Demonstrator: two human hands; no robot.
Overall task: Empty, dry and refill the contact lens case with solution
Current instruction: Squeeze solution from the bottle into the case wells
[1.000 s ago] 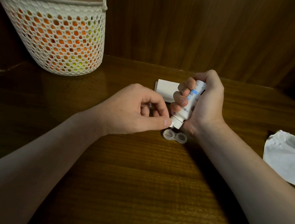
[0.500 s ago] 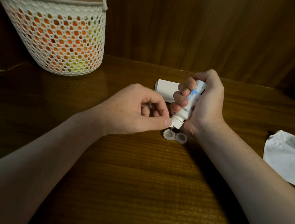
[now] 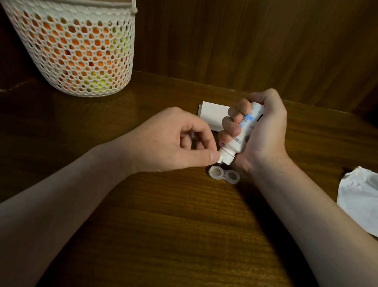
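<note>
A clear two-well contact lens case lies open on the wooden table, near its middle. My right hand grips a small white solution bottle with a blue label, tilted nozzle-down just above the case's left well. My left hand is beside it with curled fingers; its thumb and forefinger pinch the bottle's white neck. The case's lids are not in sight.
A white mesh basket holding orange and yellow things stands at the back left. A small white box lies behind my hands. A crumpled white tissue rests at the right edge. A wooden wall closes the back.
</note>
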